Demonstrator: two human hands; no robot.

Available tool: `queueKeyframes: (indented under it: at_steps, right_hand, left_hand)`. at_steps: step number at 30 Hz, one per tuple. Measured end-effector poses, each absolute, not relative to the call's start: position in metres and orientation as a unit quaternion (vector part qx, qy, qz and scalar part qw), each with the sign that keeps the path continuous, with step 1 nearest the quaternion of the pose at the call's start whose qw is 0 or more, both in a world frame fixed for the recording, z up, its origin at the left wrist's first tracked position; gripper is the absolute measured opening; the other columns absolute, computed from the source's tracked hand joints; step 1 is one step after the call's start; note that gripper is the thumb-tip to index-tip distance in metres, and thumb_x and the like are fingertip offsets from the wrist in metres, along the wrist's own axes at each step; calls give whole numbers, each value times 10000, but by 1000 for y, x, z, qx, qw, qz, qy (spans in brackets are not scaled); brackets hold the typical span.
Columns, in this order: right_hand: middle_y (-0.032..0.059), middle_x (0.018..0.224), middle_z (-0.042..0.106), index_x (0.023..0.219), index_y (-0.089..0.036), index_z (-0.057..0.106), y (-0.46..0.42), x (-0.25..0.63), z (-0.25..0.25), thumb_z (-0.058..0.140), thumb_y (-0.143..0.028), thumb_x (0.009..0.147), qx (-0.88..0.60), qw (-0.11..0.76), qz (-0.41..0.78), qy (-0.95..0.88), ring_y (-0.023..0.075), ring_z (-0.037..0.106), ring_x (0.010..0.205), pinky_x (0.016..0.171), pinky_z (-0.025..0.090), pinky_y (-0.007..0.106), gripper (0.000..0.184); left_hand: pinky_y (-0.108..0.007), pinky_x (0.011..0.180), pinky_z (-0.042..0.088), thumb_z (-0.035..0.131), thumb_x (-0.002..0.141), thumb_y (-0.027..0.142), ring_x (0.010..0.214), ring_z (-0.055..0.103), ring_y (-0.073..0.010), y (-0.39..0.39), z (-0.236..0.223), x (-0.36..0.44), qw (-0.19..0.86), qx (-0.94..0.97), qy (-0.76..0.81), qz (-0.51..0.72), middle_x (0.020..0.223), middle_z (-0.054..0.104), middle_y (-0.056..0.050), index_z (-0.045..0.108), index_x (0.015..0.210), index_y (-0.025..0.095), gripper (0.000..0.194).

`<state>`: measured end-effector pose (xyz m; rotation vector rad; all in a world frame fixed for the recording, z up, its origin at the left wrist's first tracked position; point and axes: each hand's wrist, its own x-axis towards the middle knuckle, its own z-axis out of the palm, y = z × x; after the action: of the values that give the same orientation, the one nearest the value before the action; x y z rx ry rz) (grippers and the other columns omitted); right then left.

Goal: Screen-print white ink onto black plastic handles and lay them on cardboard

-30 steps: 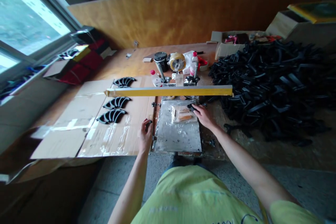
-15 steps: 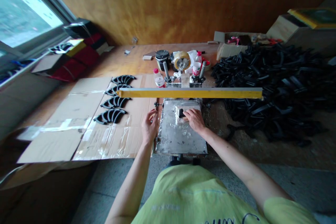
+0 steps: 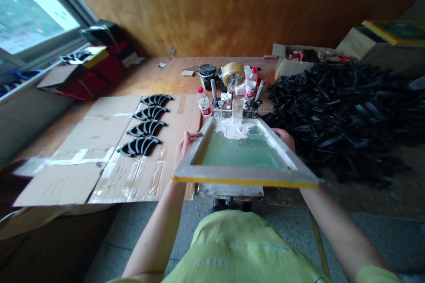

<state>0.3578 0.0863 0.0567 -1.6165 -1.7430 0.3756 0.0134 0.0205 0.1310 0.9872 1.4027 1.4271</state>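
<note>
A screen-printing frame (image 3: 245, 172) with green mesh and white paste near its far end tilts over a metal base plate (image 3: 229, 190). My left hand (image 3: 186, 146) is at its left side, with the fingers against the rail. Behind the right rail, my right hand (image 3: 285, 138) grips the other side, its fingertips partly hidden by the frame. The far end meets a clamp (image 3: 245, 112) on the bench. Most of the plate, along with the small black piece seen on it earlier, is covered by the frame.
Several curved black parts (image 3: 139, 146) lie in a column on flattened cardboard (image 3: 73, 154) at the left. A large heap of black parts (image 3: 341, 115) fills the right. Bottles (image 3: 203, 105), a black tub (image 3: 207, 77) and a tape roll (image 3: 233, 74) stand behind the frame.
The screen frame has swung down from its raised, edge-on position over the plate. My right hand has left the small black piece and moved to the frame's right side; my left hand meets its left side.
</note>
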Motion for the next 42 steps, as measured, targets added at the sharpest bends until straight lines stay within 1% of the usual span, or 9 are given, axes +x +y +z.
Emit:
queueKeyframes:
  at_steps: [2, 5, 8, 14, 20, 28, 37, 40, 42]
  right_hand:
    - [82, 1012, 710, 1142, -78, 668, 101, 353, 70, 518, -218, 895, -616, 370, 120, -685, 166, 657, 847, 844, 543, 298, 321]
    - [130, 1347, 562, 1333, -159, 559, 121, 311, 86, 653, -155, 812, -549, 365, 63, -750, 248, 566, 1171, 1029, 456, 411, 529]
    - [130, 1381, 520, 1345, -177, 532, 136, 266, 93, 663, -110, 790, -504, 280, 34, -817, 275, 481, 1255, 1061, 407, 423, 574]
    - [111, 987, 681, 961, -150, 657, 145, 252, 83, 610, -209, 861, -547, 89, 41, -831, 245, 593, 976, 841, 440, 311, 126]
    - [157, 988, 670, 956, -108, 636, 122, 247, 69, 521, -122, 852, -571, 68, 9, -818, 255, 569, 961, 820, 399, 322, 155]
    - [88, 884, 643, 873, -155, 636, 67, 254, 81, 519, -59, 808, -326, 75, 76, -939, 218, 546, 901, 752, 396, 300, 164]
    - [114, 929, 641, 878, -146, 652, 65, 249, 74, 510, -44, 834, -399, 128, 58, -906, 244, 544, 970, 805, 431, 321, 180]
    - [87, 910, 657, 912, -160, 662, 66, 250, 75, 591, -131, 853, -394, 151, 90, -902, 228, 576, 929, 810, 444, 318, 97]
    - [65, 949, 680, 1036, -190, 662, 85, 246, 84, 656, -209, 849, -430, 174, 109, -879, 215, 603, 908, 801, 455, 312, 188]
  left_hand:
    - [-220, 523, 428, 615, 754, 656, 592, 558, -124, 1, 105, 7, 496, 394, 597, 492, 704, 639, -15, 706, 920, 158, 533]
    - [-208, 515, 394, 703, 699, 585, 575, 542, -118, -16, 62, 5, 547, 382, 609, 429, 707, 626, 11, 593, 1268, 192, 700]
    - [-210, 539, 391, 681, 727, 549, 606, 547, -120, -18, 32, 7, 525, 389, 630, 419, 760, 627, 15, 405, 1462, 224, 849]
    - [-218, 559, 397, 640, 771, 539, 634, 548, -125, -13, 15, 5, 527, 405, 634, 396, 779, 625, 8, 445, 1434, 206, 768]
    - [-239, 606, 442, 618, 795, 536, 704, 599, -153, -14, 17, 6, 532, 399, 635, 392, 848, 670, -31, 486, 1399, 184, 711]
    - [-244, 624, 449, 632, 778, 548, 715, 609, -161, -15, 18, 8, 533, 394, 636, 395, 854, 684, -30, 509, 1378, 177, 716]
    - [-244, 642, 475, 662, 769, 546, 752, 629, -161, -16, 14, 6, 526, 388, 634, 413, 881, 683, -45, 533, 1342, 162, 702]
    - [-239, 629, 470, 654, 777, 556, 744, 630, -161, -16, 19, 5, 530, 389, 632, 412, 870, 685, -43, 532, 1344, 167, 698]
    - [-235, 608, 461, 654, 776, 563, 722, 625, -160, -16, 28, 4, 541, 388, 624, 409, 852, 687, -36, 512, 1367, 177, 720]
